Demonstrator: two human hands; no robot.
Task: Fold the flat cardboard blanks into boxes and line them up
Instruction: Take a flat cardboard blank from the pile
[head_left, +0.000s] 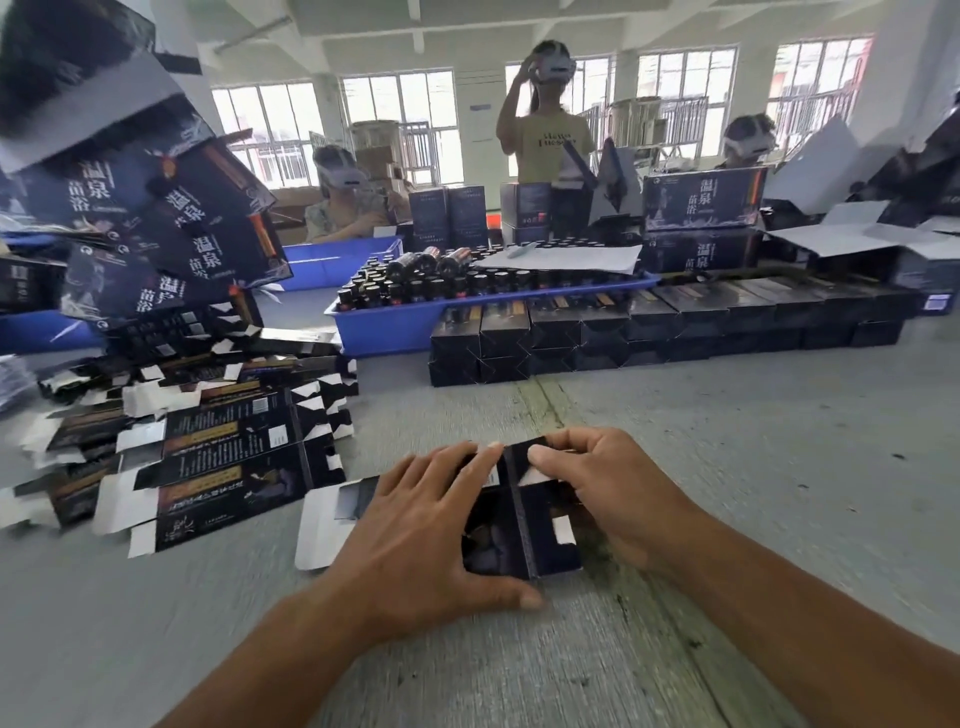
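A dark cardboard blank, partly folded into a box, lies on the grey table just in front of me. My left hand lies over its left side, fingers spread on top and thumb under the near edge. My right hand grips its right end, pinching a small flap at the top. The blank's white inner flap sticks out to the left. A messy pile of flat blanks lies at the left. Finished dark boxes stand in stacked rows across the middle of the table.
A blue tray full of small dark bottles sits behind the box rows. Larger printed cartons lean in a heap at the upper left, and more stand at the back right. Three people with headsets are across the table.
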